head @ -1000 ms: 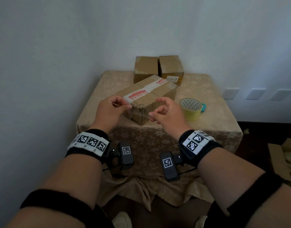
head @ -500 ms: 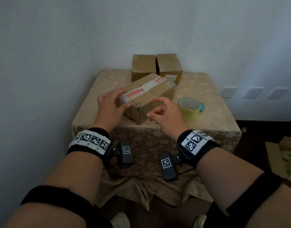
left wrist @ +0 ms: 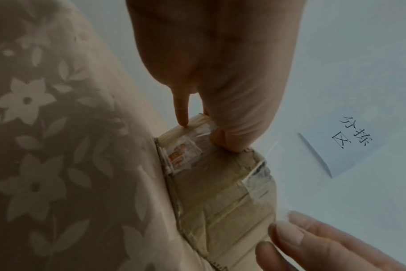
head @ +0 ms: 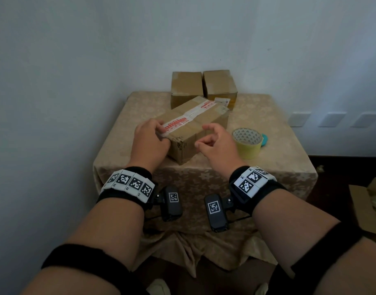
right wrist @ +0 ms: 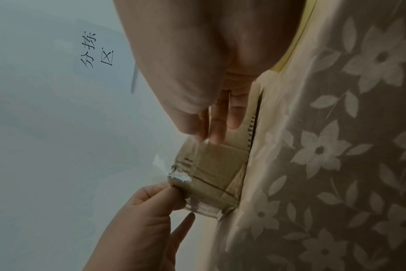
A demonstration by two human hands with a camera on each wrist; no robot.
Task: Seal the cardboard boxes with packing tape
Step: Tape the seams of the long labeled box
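The long cardboard box [head: 195, 133] lies slantwise on the cloth-covered table [head: 278, 167], near the middle, one end toward the person and the other pointing to about one o'clock. A strip of white tape with red print [head: 187, 118] runs along its top seam. The left hand [head: 149, 143] is at the near end, at about nine o'clock from the box's middle; its fingers [left wrist: 230, 141] are curled over the top corner and pinch the end of the tape where it folds down the end face. The right hand [head: 216, 143] hovers by the box's long side at about four o'clock, fingers loosely bent and spread, holding nothing; whether the fingertips touch the cardboard I cannot tell. The roll of yellowish packing tape [head: 247, 142] sits on the cloth just beyond the right hand, at three o'clock from the box. Two smaller cardboard boxes [head: 187, 88] stand side by side at twelve o'clock, against the wall [head: 76, 60].
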